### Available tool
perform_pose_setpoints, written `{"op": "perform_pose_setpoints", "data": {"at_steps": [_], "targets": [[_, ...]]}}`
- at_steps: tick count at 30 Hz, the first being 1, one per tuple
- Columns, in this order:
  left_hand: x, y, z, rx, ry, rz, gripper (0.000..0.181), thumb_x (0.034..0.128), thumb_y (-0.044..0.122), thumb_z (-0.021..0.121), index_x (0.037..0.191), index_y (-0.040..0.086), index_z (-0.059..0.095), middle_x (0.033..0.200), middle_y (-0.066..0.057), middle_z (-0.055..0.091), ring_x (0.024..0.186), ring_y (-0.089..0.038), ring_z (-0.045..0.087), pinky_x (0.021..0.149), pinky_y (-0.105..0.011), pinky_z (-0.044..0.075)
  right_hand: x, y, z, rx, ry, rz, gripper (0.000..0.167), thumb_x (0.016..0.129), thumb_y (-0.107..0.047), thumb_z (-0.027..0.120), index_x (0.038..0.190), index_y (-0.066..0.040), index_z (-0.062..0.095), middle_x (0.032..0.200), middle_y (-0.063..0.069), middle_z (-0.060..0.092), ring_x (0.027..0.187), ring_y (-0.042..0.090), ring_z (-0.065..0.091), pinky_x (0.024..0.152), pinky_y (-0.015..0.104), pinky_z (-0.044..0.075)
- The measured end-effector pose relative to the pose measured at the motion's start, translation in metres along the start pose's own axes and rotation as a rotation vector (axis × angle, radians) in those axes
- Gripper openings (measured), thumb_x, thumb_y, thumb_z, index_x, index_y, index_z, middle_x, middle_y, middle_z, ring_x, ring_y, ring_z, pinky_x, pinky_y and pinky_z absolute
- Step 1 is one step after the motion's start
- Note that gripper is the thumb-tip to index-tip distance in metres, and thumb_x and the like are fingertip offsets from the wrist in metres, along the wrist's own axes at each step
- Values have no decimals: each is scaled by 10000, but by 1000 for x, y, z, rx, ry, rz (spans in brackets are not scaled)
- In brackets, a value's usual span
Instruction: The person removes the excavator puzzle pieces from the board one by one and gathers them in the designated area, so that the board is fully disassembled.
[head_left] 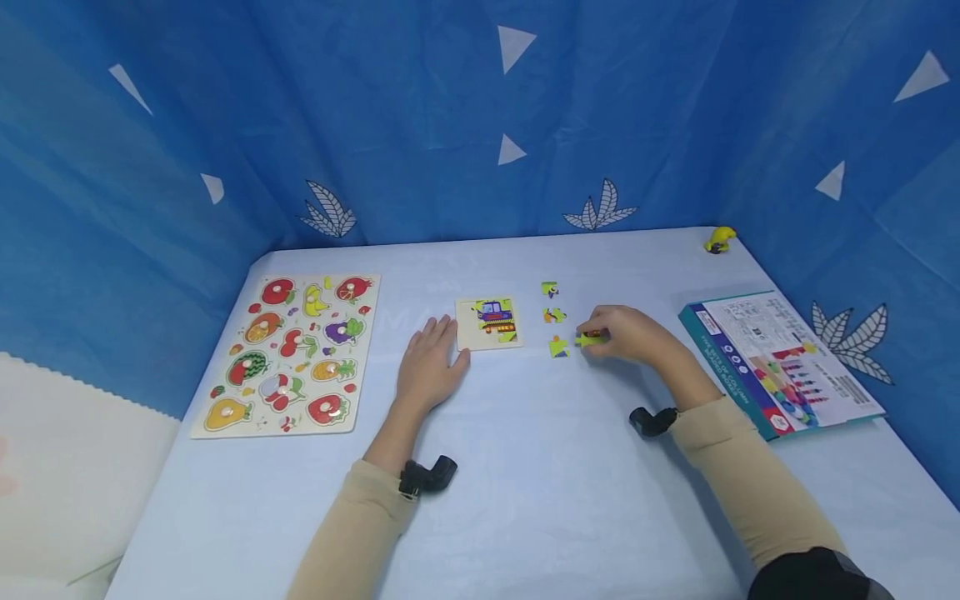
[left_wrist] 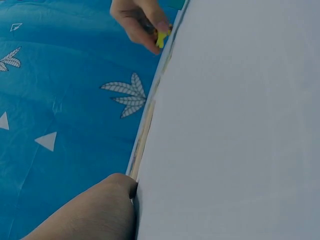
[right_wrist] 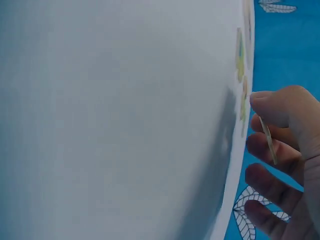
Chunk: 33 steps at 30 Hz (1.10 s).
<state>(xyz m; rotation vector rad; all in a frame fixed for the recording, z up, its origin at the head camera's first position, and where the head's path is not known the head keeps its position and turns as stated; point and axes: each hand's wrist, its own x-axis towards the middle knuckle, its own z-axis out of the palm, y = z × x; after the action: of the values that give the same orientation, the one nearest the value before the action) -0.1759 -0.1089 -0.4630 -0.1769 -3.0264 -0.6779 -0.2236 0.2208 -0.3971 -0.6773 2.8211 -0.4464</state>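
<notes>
My right hand (head_left: 630,335) pinches a jigsaw piece (head_left: 591,338) between thumb and fingers, just right of the loose pieces. In the right wrist view the piece (right_wrist: 268,141) shows edge-on in the right hand (right_wrist: 292,130). A small wooden puzzle board (head_left: 471,337) lies in the middle, partly filled with a colourful vehicle picture (head_left: 497,317). My left hand (head_left: 431,367) rests on the table with fingers spread, at the board's left edge. Three loose jigsaw pieces (head_left: 555,316) lie in a column between the board and my right hand.
On the left lies a fruit peg puzzle board (head_left: 300,425). A flat boxed game (head_left: 787,362) sits at the right edge of the table (head_left: 525,500). A small yellow toy (head_left: 720,240) stands in the far right corner. Blue cloth (head_left: 420,125) hangs behind the table.
</notes>
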Motion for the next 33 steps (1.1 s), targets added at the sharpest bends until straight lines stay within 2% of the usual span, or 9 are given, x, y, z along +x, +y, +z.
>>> {"op": "perform_pose_setpoints", "data": {"at_steps": [6,14,22,27,33], "targets": [[1,-1,1,5,9,10,667,992,467,464,1552,125,342,1643,-34,281,1553,-234,161,1271,-443,128,-9,19,9,22,21,13,388,813,-192,797,1193,-141,741,973,-6,675,852,164,563,805,349,539],[1,0,0,8,2,8,668,995,471,462,1556,133,333,1647,-27,274,1555,-225,151,1272,-437,124,-11,29,12,60,35,-25,391,827,-176,790,1213,-153,732,1055,34,631,912,184,553,841,371,523],[0,1,0,8,1,1,664,997,466,465,1556,133,333,1646,-25,274,1555,-224,151,1272,-435,118,-12,32,12,101,-15,48,408,872,-241,765,1272,-201,698,1096,47,607,935,205,520,815,341,481],[0,0,0,10,-4,-5,668,996,473,460,1558,136,331,1647,-24,275,1556,-223,147,1272,-440,123,-15,34,11,138,-26,74,407,889,-253,751,1284,-179,687,1137,43,619,1001,218,544,900,410,498],[0,0,0,5,-4,-3,667,997,472,457,1558,134,329,1648,-25,270,1557,-224,145,1272,-442,121,-17,36,10,169,-5,78,325,888,-209,747,1206,-155,716,1124,39,644,1049,231,573,979,479,494]]}}
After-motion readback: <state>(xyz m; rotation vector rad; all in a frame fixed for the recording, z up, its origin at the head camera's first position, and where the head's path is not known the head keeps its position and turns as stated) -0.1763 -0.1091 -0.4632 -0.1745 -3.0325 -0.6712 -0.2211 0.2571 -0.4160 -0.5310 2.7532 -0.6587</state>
